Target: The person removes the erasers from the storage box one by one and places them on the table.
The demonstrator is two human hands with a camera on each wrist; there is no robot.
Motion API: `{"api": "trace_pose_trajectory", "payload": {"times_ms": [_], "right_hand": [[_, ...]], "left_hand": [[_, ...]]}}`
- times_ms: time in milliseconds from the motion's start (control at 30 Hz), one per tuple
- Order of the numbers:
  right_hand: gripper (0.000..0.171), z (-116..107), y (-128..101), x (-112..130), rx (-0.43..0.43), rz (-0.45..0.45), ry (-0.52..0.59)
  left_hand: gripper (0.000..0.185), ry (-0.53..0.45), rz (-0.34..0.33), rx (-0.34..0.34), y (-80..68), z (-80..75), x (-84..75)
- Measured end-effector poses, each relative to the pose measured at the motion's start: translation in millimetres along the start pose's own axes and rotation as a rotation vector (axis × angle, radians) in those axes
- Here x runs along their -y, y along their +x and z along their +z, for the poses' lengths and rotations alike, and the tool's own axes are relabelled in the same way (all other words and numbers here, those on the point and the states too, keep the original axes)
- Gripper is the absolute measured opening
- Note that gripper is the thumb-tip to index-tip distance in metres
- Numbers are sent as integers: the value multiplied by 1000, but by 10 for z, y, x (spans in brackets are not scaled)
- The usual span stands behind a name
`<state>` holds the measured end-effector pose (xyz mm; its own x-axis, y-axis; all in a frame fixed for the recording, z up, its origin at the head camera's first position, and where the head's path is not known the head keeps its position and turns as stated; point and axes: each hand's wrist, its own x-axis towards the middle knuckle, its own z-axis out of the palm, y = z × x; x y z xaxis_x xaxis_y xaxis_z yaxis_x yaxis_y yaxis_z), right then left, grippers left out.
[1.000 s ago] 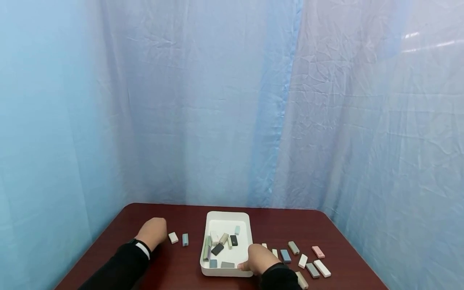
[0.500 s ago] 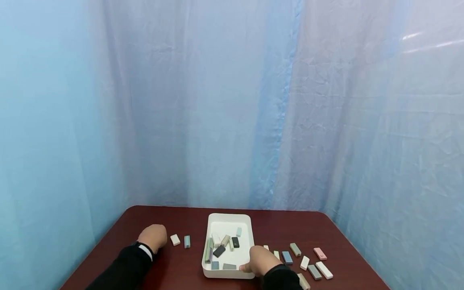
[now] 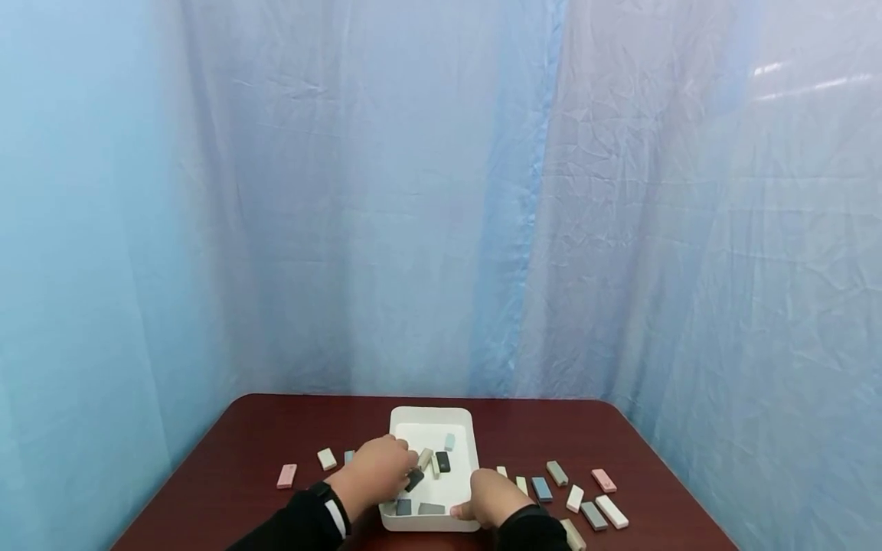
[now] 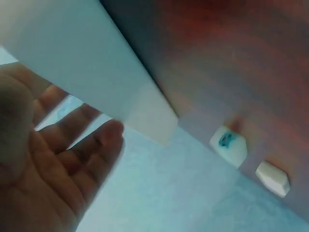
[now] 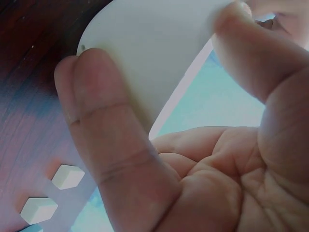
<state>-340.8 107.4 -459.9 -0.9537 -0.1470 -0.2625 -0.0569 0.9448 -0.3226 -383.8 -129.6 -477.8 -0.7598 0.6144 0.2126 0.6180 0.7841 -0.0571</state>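
Observation:
A white rectangular tray (image 3: pixel 432 417) holds several small blocks in white, grey, black and pale colours. My right hand (image 3: pixel 492 499) grips its near right corner, thumb on the rim and fingers against the outer wall in the right wrist view. My left hand (image 3: pixel 380 473) reaches over the tray's left rim, hiding blocks along that side. Its fingers (image 4: pixel 72 128) are loosely bent past the tray wall in the left wrist view, with nothing showing in the palm. A black block (image 3: pixel 414 480) lies right at these fingers.
Left of the tray lie a pink block (image 3: pixel 286 476), a white block (image 3: pixel 327 458) and a partly hidden blue block (image 3: pixel 349 457). Several blocks, including a blue one (image 3: pixel 541 489) and a pink one (image 3: pixel 604 480), lie scattered to the right. Pale blue curtains (image 3: pixel 441 229) surround the table.
My left hand has moved right from the table's left side to over the tray, uncovering the pink block. My right hand has kept its grip on the tray corner.

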Motion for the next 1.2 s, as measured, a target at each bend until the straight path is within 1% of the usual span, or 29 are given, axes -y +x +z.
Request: {"api": "trace_pose_trajectory", "payload": {"times_ms": [33,100,200,300,367,467,500,567,600,633,667,733,800,900,1000,1067,1100,1167,1200], "right_hand": [[42,-6,-12,5,-1,-8,1],[44,12,23,-32,7,-25,-16],[48,54,124,-120,5,-31,-13],[51,107,285,-256,11,-45,-39],[55,142,366,-311,12,-52,-48],[55,184,449,-354,34,-60,-59],[53,187,433,-332,33,-47,-39],[48,214,447,-331,43,-32,-39],[47,233,457,-345,46,-29,-41],[47,256,483,-371,53,-27,-57],[49,261,491,-368,46,-28,-47],[50,277,519,-397,41,-45,-75],[51,254,470,-379,34,-53,-73],[45,115,254,-230,17,-49,-33],[39,-32,-7,-55,-1,-35,7],[37,-72,-84,-20,-1,-41,22],[38,-66,-75,-27,2,-38,24],[42,11,42,-129,11,-61,-2],[44,42,95,-159,16,-64,-2]], "left_hand": [[7,33,9,22,0,-4,-30],[16,79,-5,73,-19,-15,-69],[25,74,-21,137,-36,-30,-108],[27,74,-40,203,-8,-49,-155],[23,97,-64,249,13,-76,-195],[16,165,-103,329,25,-117,-262],[13,191,-109,345,18,-131,-285],[8,234,-108,355,1,-149,-320],[8,247,-99,347,-9,-148,-331],[7,241,-88,329,-24,-148,-334],[8,224,-80,303,-31,-154,-321],[11,154,-73,248,-42,-176,-274],[16,76,-68,188,-60,-203,-202],[22,-55,-89,121,-61,-279,-69],[27,-128,-110,67,-64,-316,49],[22,-143,-126,31,-73,-307,115],[21,-139,-127,3,-83,-284,150],[19,-131,-148,-28,-114,-237,215],[18,-122,-163,-27,-135,-225,245]]}}
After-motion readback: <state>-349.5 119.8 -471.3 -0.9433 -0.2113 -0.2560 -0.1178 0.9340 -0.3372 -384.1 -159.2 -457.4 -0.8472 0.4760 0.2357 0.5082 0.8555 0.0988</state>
